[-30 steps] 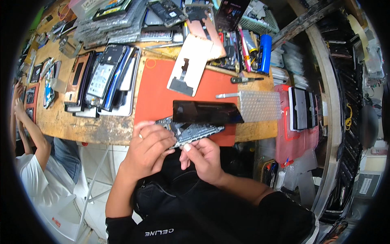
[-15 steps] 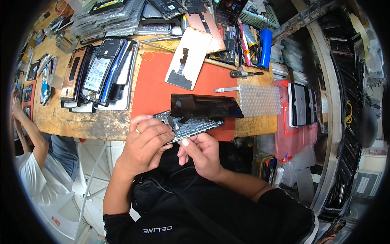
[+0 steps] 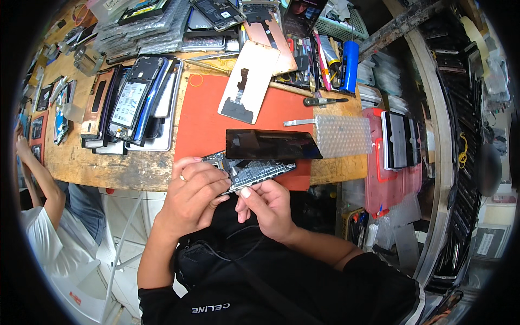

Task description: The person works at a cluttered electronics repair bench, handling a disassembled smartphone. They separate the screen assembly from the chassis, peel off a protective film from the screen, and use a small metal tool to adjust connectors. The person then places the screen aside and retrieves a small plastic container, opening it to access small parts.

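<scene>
An opened phone body (image 3: 260, 172), its dark inner parts showing, is tilted at the near edge of an orange-red mat (image 3: 199, 114). My left hand (image 3: 196, 190) is closed around its left end, a ring on one finger. At its near long edge, my right hand (image 3: 266, 210) pinches with thumb and curled fingers; the fingertips are partly hidden. A glossy black phone screen (image 3: 273, 144) lies just beyond the body, overlapping its far edge, and a dark strip shows between the two. Farther back on the mat rests a pale panel with a dark flex cable (image 3: 249, 81).
A metal strip (image 3: 299, 122) and bubble wrap (image 3: 344, 135) lie right of the screen, below a dark-handled tool (image 3: 325, 101). Stacked phones (image 3: 132, 100) stand left. Tools and a blue cylinder (image 3: 349, 66) crowd the back. Another person's arm (image 3: 43, 173) shows far left.
The whole view has shifted slightly. Both hands keep nearly the same hold on the phone body, and the screen stays beside it.
</scene>
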The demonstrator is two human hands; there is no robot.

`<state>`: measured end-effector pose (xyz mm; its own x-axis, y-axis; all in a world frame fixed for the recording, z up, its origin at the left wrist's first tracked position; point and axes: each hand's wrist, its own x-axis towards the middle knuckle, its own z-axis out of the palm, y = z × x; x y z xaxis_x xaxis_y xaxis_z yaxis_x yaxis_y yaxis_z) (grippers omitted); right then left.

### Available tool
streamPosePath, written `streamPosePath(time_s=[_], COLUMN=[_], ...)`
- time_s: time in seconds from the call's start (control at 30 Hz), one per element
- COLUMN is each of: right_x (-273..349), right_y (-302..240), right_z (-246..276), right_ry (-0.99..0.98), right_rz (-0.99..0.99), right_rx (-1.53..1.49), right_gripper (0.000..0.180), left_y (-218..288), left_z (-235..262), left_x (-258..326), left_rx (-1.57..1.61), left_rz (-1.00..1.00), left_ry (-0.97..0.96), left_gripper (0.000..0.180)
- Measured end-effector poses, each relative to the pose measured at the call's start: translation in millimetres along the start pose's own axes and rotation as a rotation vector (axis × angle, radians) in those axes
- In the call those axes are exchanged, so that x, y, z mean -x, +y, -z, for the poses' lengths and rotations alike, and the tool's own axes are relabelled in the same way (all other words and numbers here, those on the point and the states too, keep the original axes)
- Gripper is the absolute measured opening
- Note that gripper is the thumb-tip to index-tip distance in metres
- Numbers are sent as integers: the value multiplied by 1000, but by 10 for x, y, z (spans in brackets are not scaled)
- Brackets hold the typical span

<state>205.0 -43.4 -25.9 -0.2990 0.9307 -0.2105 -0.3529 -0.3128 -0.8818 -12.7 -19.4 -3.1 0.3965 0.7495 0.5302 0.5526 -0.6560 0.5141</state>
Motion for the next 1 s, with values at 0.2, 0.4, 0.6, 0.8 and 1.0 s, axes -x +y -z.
streamPosePath(time_s=[0.2,0.4,0.6,0.8,1.0], right_x=[-7,-1,-5,-13,4], right_y=[-6,-2,44,-11,14], right_z=[17,3,24,-12,0], right_ry=[-9,-14,-20,-1,-19], right_rz=[-8,-15,5,-13,-4], right_rx=[-2,6,-12,-12,1], right_gripper=[17,17,19,19,18], left_y=[8,-2,-32,-37,-30], left_z=[6,-17,-48,-50,-53], left_x=[-8,20,2,-6,49], left_rx=[-7,-6,7,23,17], left_rz=[1,-4,-30,-37,-34], left_ry=[-6,4,42,49,62], left_gripper=[28,29,28,28,31])
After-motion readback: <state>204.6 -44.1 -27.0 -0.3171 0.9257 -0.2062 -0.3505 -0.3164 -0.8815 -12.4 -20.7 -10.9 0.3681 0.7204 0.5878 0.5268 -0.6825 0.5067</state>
